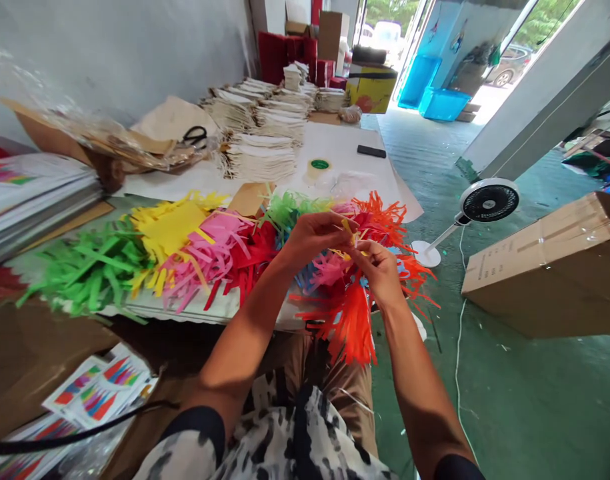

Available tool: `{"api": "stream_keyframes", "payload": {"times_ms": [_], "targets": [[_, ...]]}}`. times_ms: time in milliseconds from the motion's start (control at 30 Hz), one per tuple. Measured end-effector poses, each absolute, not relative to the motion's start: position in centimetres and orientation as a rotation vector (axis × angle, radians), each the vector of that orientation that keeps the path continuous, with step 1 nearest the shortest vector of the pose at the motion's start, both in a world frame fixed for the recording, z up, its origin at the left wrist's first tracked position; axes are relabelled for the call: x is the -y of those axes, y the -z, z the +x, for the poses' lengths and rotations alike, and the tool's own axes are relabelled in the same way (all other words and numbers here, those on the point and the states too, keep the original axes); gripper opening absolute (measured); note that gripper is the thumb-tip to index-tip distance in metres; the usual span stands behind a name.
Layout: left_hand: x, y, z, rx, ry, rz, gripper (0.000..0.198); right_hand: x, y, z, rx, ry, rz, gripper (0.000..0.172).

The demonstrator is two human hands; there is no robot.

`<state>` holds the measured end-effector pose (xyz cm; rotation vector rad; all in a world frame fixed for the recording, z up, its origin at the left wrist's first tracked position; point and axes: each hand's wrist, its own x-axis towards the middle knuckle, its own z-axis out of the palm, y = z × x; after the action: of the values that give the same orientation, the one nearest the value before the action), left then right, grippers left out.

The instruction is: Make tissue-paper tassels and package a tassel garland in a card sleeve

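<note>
The person wears a loose white top with a black blotchy print [295, 440] and close-fitting black short sleeves [197, 427] that end above the elbows on both arms. Brown cloth trousers [352, 393], or perhaps shorts, cover the lap. The forearms are bare, as are the left hand [312, 237] and the right hand [379, 270].

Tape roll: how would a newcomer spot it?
On the white table, past the coloured paper fringes, look right of the nearest stack of white paper. The tape roll lies there, the only round thing, with a green centre.
</note>
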<state>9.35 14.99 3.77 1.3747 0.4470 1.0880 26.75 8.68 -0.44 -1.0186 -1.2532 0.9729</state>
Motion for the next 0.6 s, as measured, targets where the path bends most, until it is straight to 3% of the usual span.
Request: {"api": "stream_keyframes", "payload": {"times_ms": [300,600], "targets": [[-14.9,-1.8,9.1,-0.415,-1.091,1.22,0.028,-8.3,0.3,26.4,1.095,-1.235,-0.884,0.028],[-14.1,-1.8,9.5,-0.593,-1.086,1.099,0.042,-8.6,1.1,25.9,1.134,-1.062,-1.015,0.042]]}}
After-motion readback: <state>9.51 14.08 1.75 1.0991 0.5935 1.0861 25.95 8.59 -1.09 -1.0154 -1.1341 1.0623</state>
